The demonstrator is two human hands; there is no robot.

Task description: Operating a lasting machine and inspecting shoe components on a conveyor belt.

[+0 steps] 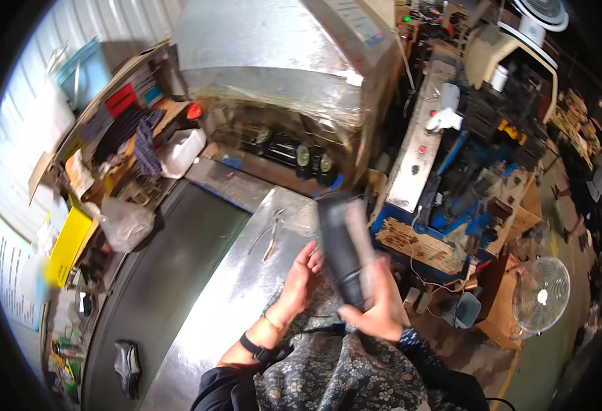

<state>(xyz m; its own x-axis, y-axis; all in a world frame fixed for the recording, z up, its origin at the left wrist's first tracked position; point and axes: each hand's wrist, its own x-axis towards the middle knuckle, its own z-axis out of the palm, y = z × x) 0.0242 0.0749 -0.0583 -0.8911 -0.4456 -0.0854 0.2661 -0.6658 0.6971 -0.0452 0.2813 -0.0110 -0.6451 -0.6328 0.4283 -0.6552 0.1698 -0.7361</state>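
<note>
A black shoe (pixel 341 250), blurred by motion, is held upright in front of me, with a pale strip along its right side. My right hand (pixel 380 301) grips its lower end, the thumb across the front and the fingers out of sight behind. Just left of the shoe is my left hand (pixel 304 275), fingers raised and slightly bent, apparently not touching it. Beyond that hand, a thin wire-like tool (pixel 271 241) lies on the shiny metal table (pixel 208 322). Another black shoe (pixel 128 370) rests on the dark conveyor belt (pixel 160 264) at the left.
A large metal-hooded machine (pixel 267 75) stands ahead at the belt's far end. Cluttered shelving at left holds a white bin (pixel 181 152) and a plastic bag (pixel 127 223). On the right are a machine with a white control panel (pixel 417 147) and a standing fan (pixel 542 296).
</note>
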